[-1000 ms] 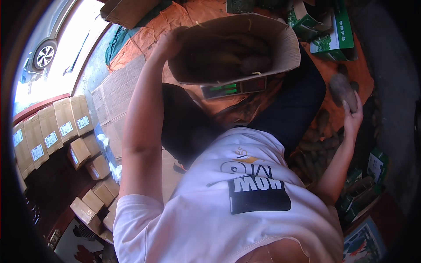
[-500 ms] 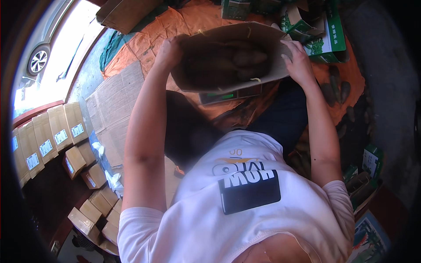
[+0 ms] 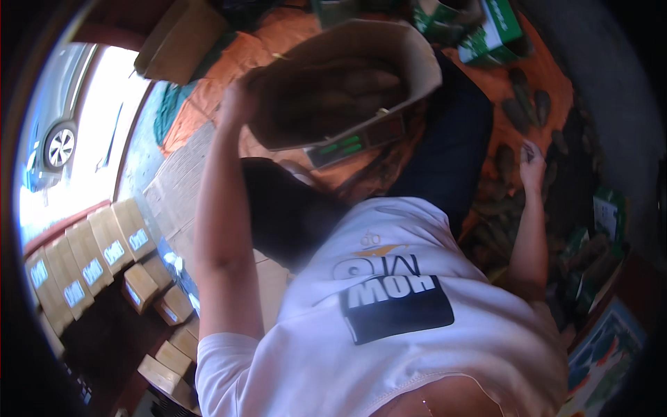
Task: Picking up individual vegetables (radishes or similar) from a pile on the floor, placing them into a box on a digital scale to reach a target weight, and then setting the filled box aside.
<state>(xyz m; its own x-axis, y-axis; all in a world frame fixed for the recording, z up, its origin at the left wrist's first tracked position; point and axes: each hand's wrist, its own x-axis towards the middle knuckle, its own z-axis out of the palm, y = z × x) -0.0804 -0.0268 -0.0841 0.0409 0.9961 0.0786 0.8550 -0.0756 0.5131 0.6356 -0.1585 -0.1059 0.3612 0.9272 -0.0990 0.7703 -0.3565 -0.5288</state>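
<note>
An open cardboard box [image 3: 424,59] with several long brown root vegetables [image 3: 340,83] inside rests tilted on a scale [image 3: 319,157] with a lit green display. My left hand [image 3: 238,103] is closed on the box's left rim, its fingers partly hidden and blurred. Out to the right, my right hand [image 3: 533,165] is off the box, its fingers loosely apart with nothing seen in them. It hovers by loose root vegetables [image 3: 515,115] on an orange tarp [image 3: 556,76]. My legs lie to either side of the scale.
Green and white cartons [image 3: 497,31] stand beyond the box, and another brown carton [image 3: 182,38] at the far left. Small sealed boxes [image 3: 90,267] line the left side. Flattened cardboard [image 3: 182,177] lies beside my left arm. More green cartons [image 3: 606,215] are at right.
My right hand has let go of the box's right rim and moved right, down toward the loose root vegetables. The box has shifted left in view, its right side now swung upward.
</note>
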